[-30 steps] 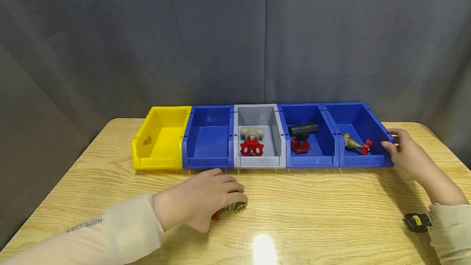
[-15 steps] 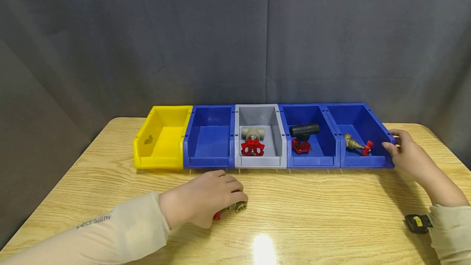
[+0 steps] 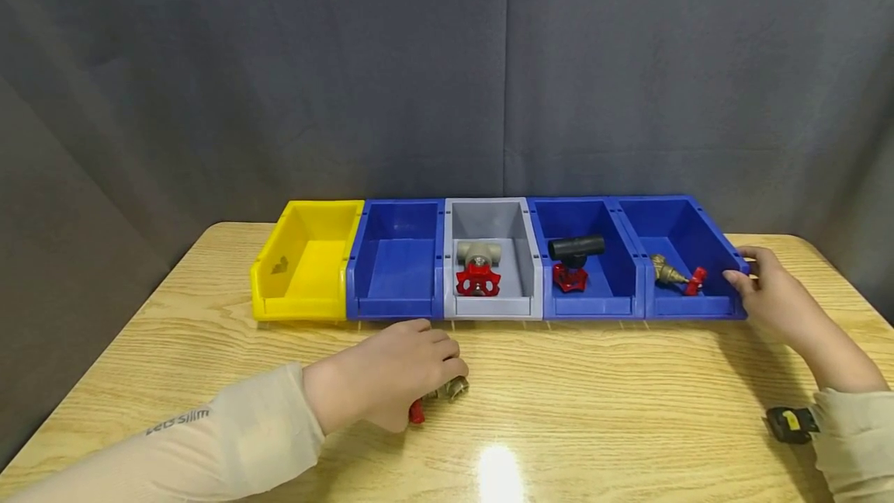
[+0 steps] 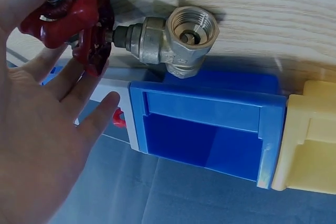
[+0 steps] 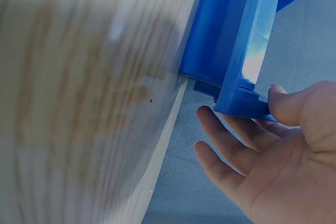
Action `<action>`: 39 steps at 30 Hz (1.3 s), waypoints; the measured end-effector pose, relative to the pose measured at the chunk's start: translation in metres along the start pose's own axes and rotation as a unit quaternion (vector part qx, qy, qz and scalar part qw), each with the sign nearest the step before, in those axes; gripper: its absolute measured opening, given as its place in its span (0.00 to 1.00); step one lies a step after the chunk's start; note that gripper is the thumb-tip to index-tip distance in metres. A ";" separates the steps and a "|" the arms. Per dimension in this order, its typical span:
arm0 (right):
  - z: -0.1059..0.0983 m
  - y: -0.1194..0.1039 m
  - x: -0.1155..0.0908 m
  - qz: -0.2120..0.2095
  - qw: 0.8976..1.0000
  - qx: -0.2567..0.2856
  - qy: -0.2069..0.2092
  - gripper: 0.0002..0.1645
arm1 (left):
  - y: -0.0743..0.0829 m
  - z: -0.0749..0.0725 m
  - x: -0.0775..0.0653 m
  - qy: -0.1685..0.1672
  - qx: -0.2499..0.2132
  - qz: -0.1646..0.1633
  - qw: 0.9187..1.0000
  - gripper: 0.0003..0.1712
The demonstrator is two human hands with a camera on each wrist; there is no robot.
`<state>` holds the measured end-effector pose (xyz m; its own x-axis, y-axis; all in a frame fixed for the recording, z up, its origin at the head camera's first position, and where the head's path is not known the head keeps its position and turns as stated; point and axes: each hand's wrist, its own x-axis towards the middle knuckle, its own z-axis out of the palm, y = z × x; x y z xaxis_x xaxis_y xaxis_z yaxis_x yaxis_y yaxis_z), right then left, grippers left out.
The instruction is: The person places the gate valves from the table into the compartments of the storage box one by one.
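Observation:
My left hand [image 3: 391,371] reaches over the table in front of the bins and grips a brass valve [image 4: 184,40] by its red handwheel end. In the left wrist view, two red wheels [image 4: 63,17] overlap between thumb and fingers, and the threaded brass mouth points away from the palm. From the head view, the hand's back hides most of the valve. My right hand [image 3: 778,293] pinches the side wall of the rightmost blue bin [image 3: 698,307] near its front corner. Inside that bin lies another brass valve [image 3: 667,270] with a red handle.
Left of it in the row stand a blue bin [image 3: 590,307] with a black tee valve [image 3: 576,247], a grey bin [image 3: 493,307] with a beige valve [image 3: 478,254], a blue bin [image 3: 396,308] and a yellow bin [image 3: 300,309]. A black tape measure [image 3: 791,424] lies by the right sleeve.
Under my left hand, the valve has turned slightly, so more of its red handle shows. My right hand keeps its place on the bin.

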<state>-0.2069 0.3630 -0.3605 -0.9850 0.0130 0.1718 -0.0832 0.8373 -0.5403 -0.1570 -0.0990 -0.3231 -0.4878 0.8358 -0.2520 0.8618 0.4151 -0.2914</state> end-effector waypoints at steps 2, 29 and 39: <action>0.000 0.001 0.000 0.001 1.000 0.001 -0.003 0.28 | 0.000 0.000 0.000 0.003 -0.003 -0.002 1.000 0.39; -0.001 0.001 0.000 0.012 1.000 -0.001 -0.013 0.30 | -0.012 -0.002 -0.017 0.112 -0.078 -0.037 0.990 0.44; 0.000 0.001 -0.001 0.006 1.000 -0.001 -0.008 0.29 | -0.018 -0.001 -0.022 0.130 -0.194 -0.071 0.970 0.44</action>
<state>-0.2064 0.3641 -0.3608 -0.9883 0.0133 0.1518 -0.0718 0.8381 -0.5407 -0.1619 -0.1242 -0.3117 -0.5974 0.8017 0.0204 0.8004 0.5946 0.0760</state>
